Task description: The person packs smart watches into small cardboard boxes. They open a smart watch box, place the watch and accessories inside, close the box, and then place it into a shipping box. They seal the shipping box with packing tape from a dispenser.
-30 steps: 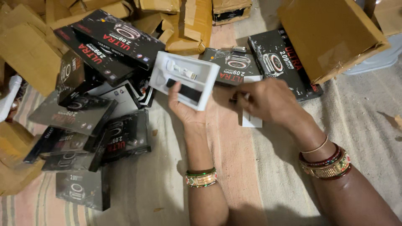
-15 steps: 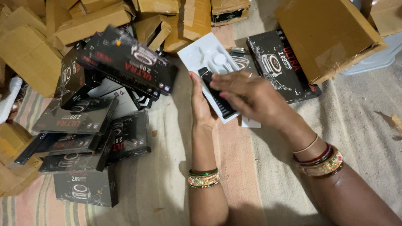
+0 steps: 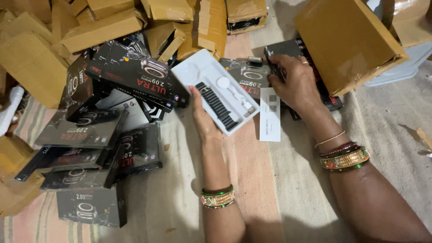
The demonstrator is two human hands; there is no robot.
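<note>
Seen from above, the left hand (image 3: 203, 118) grips the edge of a white moulded plastic tray (image 3: 215, 90) holding a black ribbed watch strap (image 3: 216, 105). The right hand (image 3: 294, 83), fingers curled, grasps a black printed cardboard box (image 3: 283, 51) beside a brown cardboard carton (image 3: 348, 38).

Left hand (image 3: 203, 118) cupped, right hand (image 3: 294, 81) outstretched

Black retail boxes (image 3: 90, 135) lay heaped at the left of the frame, brown cardboard cartons (image 3: 103, 29) crowded the top, and a large brown carton (image 3: 351, 40) sat upper right.
</note>
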